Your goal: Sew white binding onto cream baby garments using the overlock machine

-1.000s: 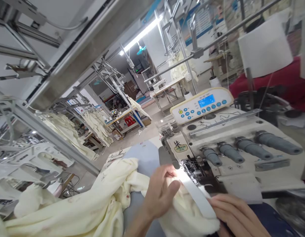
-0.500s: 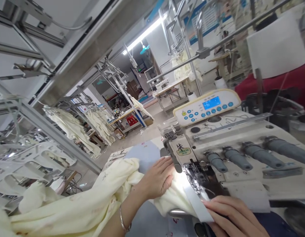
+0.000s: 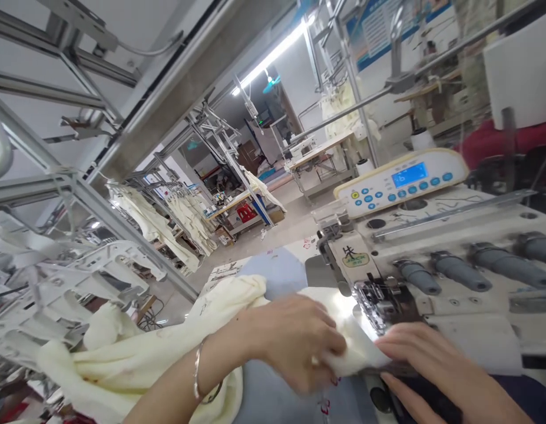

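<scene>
A pale yellow garment (image 3: 166, 348) lies across the bed of an overlock sewing machine (image 3: 356, 253), its edge in the bright light by the presser foot. My left hand (image 3: 294, 341) is curled over the cloth left of the foot, gripping a fold; its fingertips are smeared by motion. My right hand (image 3: 444, 368) is at the front of the foot, fingers and thumb closing around the edge of the cloth. A bracelet circles my left wrist. The needle is hidden among the metal parts.
A control panel (image 3: 400, 181) with a lit blue screen sits atop the machine. Grey tubular covers (image 3: 458, 271) project from its front. Metal rails (image 3: 166, 76) cross overhead. Pale garments (image 3: 149, 221) hang at the left, and other sewing tables stand behind.
My left hand has gone from lying flat by the foot to curling over the cloth nearer me. The whitish strip under my right fingers is now mostly covered. The view has shifted left.
</scene>
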